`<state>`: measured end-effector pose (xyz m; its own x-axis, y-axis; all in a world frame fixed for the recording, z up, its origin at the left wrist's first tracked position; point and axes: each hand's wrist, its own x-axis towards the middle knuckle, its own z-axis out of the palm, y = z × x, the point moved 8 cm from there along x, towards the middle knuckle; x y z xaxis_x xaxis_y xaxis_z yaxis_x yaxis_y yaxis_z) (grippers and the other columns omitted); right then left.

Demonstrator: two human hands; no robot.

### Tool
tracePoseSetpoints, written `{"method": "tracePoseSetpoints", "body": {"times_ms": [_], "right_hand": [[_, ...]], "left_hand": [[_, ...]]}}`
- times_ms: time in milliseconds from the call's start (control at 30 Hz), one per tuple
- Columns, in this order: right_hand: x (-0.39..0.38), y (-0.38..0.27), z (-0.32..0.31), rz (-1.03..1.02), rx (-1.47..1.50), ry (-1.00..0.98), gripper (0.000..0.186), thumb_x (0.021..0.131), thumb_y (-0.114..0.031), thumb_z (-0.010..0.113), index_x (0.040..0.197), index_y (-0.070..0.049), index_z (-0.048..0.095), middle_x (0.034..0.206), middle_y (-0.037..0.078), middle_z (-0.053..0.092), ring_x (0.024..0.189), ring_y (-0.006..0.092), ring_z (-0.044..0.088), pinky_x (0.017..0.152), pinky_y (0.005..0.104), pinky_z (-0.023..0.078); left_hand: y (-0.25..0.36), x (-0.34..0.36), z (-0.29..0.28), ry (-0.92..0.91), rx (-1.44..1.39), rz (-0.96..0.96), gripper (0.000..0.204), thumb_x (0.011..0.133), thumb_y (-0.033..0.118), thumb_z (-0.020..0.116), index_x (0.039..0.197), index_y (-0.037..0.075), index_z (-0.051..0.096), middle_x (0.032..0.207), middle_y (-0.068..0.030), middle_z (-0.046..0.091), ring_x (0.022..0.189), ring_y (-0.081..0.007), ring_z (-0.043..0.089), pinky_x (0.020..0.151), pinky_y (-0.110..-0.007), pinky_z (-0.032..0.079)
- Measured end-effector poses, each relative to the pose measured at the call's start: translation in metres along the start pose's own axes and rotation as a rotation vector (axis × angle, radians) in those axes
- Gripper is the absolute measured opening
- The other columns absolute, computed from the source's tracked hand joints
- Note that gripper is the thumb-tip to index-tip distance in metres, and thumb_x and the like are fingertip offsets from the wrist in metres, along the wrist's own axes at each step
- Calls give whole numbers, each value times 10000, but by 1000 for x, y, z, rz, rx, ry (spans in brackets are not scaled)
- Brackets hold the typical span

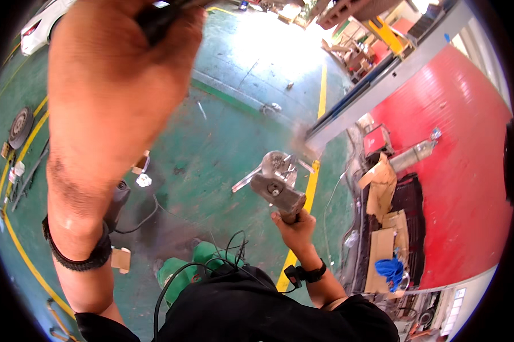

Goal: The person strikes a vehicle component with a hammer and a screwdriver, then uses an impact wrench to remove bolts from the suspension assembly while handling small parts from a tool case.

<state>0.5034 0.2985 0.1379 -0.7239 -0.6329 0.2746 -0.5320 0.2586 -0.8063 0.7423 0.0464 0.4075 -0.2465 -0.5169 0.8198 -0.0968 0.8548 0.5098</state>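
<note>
If the right hand (pixel 297 231), grip wrapped round the club hammer (pixel 277 192), slackens, it could drop onto the green floor (pixel 225 131); raised left hand (pixel 117 80) cropped, grip can't be told.

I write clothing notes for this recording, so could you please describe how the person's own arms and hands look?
The left hand and right hand are bare, without gloves. At the left wrist sits a thick, ridged black band; the right has a black strap with a small, boxy dark device. The black sleeves look short.
</note>
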Motion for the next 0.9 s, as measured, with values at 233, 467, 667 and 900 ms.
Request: {"method": "tracePoseSetpoints", "body": {"times_ms": [233,467,667,900], "right_hand": [[18,-95,29,-67,352,-83,257,826,-113,736,992,16,587,697,91,546,653,107,509,584,275,443],[62,-238,42,-775,156,461,347,780,-95,733,1053,-8,536,778,121,578,635,330,563,564,377,470],[99,-280,44,-774,-61,554,400,794,-104,753,1119,0,546,901,156,647,751,334,649,639,392,524],[114,-275,39,-710,-45,642,392,851,-193,725,1134,19,556,865,172,667,723,351,661,630,397,532]], "left_hand": [[-30,-31,-29,-26,-75,-270,299,950,100,610,1230,-5,617,815,13,610,639,-7,455,525,-158,312],[-72,-102,-71,-94,-250,-607,330,955,50,564,1274,-32,546,890,-30,627,603,-13,463,484,-149,312],[-79,-140,-116,-75,-219,-709,372,935,30,537,1291,-71,495,1078,-126,634,657,-54,506,434,-159,287],[-85,-152,-134,-43,-238,-775,383,926,28,542,1293,-71,494,1070,-143,629,657,-62,517,423,-154,305]]}}
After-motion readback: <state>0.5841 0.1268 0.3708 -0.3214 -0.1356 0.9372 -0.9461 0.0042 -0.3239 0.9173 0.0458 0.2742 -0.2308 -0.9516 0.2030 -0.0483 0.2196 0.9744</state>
